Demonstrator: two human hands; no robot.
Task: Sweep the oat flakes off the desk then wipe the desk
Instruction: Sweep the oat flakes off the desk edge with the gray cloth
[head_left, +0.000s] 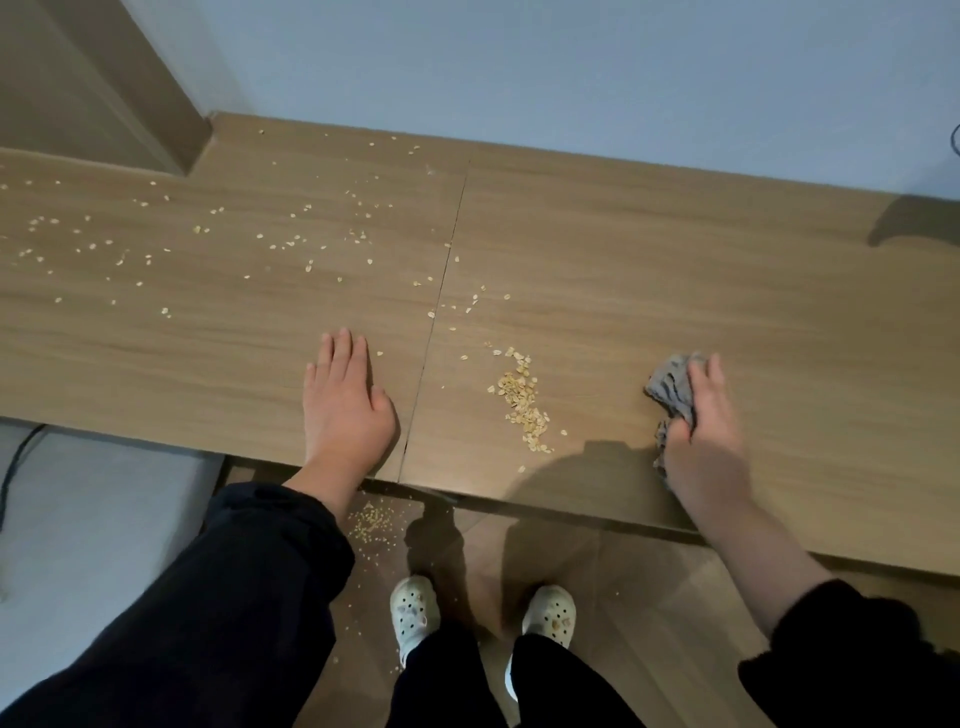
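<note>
A long wooden desk (649, 270) runs across the view. Oat flakes (523, 402) lie in a narrow heap near its front edge, between my two hands. Loose oat flakes (208, 244) are scattered over the left half of the desk. My left hand (345, 405) rests flat on the desk left of the seam, fingers straight. My right hand (709, 436) presses a crumpled grey cloth (670, 389) onto the desk right of the heap, with its thumb curled into the cloth.
A small pile of oat flakes (371, 522) lies on the wooden floor below the desk edge, near my white clogs (415, 608). A pale wall (519, 67) backs the desk. A grey surface (98, 509) with a black cable sits lower left.
</note>
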